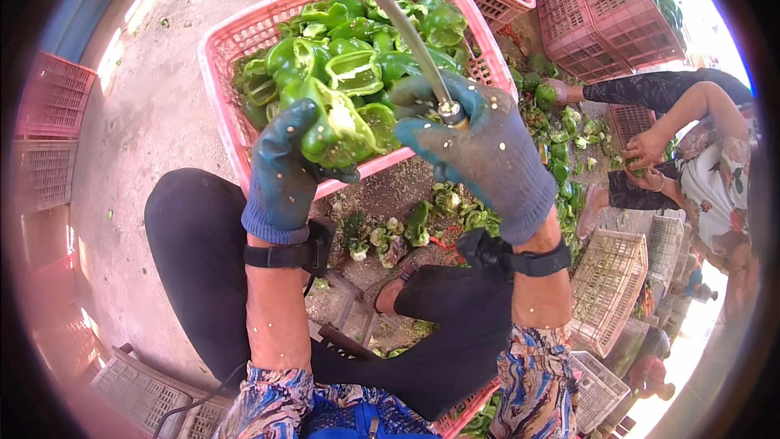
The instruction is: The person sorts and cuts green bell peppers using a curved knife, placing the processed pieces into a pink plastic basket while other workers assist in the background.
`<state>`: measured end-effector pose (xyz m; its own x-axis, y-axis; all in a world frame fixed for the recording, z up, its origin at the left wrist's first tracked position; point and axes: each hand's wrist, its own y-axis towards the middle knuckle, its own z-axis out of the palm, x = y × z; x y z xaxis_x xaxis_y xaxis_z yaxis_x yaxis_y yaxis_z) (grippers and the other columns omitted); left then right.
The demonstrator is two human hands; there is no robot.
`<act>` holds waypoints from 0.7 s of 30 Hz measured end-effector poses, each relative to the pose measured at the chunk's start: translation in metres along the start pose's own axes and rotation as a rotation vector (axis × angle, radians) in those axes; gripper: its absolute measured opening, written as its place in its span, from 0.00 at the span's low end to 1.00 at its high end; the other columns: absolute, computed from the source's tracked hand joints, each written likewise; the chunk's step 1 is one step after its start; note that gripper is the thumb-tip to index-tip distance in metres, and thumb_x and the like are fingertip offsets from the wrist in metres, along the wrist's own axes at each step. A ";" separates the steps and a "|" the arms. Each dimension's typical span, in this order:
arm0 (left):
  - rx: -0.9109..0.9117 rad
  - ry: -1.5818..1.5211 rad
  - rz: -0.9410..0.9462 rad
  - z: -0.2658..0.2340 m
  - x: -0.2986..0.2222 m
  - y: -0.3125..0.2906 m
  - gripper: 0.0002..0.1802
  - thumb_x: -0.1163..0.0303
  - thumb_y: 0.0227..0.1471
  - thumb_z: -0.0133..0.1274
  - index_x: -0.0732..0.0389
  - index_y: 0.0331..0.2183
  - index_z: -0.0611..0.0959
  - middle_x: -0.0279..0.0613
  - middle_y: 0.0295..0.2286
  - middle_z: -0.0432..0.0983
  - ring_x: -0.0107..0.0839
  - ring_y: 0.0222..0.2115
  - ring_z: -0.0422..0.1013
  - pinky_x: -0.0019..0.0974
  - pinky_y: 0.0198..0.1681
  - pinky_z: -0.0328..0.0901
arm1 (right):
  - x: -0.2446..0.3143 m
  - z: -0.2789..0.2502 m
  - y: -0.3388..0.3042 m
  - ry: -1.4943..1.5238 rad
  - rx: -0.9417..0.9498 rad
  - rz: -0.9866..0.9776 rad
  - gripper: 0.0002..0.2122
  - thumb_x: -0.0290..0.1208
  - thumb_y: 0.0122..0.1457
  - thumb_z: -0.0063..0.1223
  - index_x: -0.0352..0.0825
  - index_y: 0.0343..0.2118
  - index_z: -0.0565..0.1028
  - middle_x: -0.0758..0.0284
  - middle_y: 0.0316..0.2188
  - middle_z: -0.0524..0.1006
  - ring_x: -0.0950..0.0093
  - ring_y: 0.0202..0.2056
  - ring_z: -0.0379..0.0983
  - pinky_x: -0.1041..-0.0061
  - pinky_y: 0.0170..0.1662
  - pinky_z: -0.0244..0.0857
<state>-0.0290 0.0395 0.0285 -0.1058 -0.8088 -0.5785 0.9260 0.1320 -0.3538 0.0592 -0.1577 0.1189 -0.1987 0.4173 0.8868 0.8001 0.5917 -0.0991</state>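
My left hand (290, 164), in a blue-grey work glove, is closed around a cut green bell pepper (335, 126) with its pale inside showing. In my gloved right hand (479, 142) is the handle of a knife (410, 32); its long curved blade points up and away to the left. Both hands are over the near side of a pink plastic crate (221, 106). Inside the crate are many halved green bell peppers (355, 71), some with their hollow sides up. Small pale seeds stick to both gloves.
Pepper cores and scraps (390, 240) litter the floor between my knees and along the right. Pink crates with peppers (597, 16) stand at the back right. A co-worker (703, 154) sits at the right, hands on a pepper. Pale crates (609, 289) lie nearer; more pink crates (61, 97) are stacked left.
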 end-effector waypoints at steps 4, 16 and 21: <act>0.036 0.198 0.158 0.007 0.019 0.002 0.18 0.61 0.61 0.51 0.62 0.47 0.81 0.41 0.41 0.80 0.33 0.43 0.78 0.39 0.50 0.72 | -0.011 0.036 0.005 0.151 0.059 -0.123 0.18 0.30 0.50 0.67 0.32 0.44 0.79 0.62 0.32 0.81 0.70 0.32 0.78 0.71 0.38 0.74; 0.266 -0.105 -0.065 0.007 0.053 0.008 0.21 0.65 0.58 0.51 0.70 0.48 0.81 0.50 0.43 0.82 0.39 0.41 0.80 0.42 0.50 0.74 | -0.041 0.025 -0.015 0.128 0.240 0.022 0.19 0.33 0.46 0.71 0.34 0.41 0.79 0.60 0.37 0.80 0.65 0.36 0.78 0.67 0.42 0.74; 0.068 0.021 -0.100 0.007 0.062 0.013 0.19 0.64 0.60 0.52 0.69 0.44 0.82 0.45 0.35 0.83 0.32 0.30 0.80 0.34 0.35 0.77 | -0.050 0.047 -0.024 -0.121 0.063 -0.317 0.14 0.35 0.47 0.68 0.41 0.36 0.77 0.62 0.37 0.77 0.57 0.34 0.77 0.61 0.37 0.73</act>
<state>-0.0208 -0.0129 -0.0065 -0.2061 -0.8036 -0.5583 0.9326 0.0114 -0.3607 0.0231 -0.1605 0.0562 -0.5002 0.2825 0.8185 0.6522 0.7447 0.1415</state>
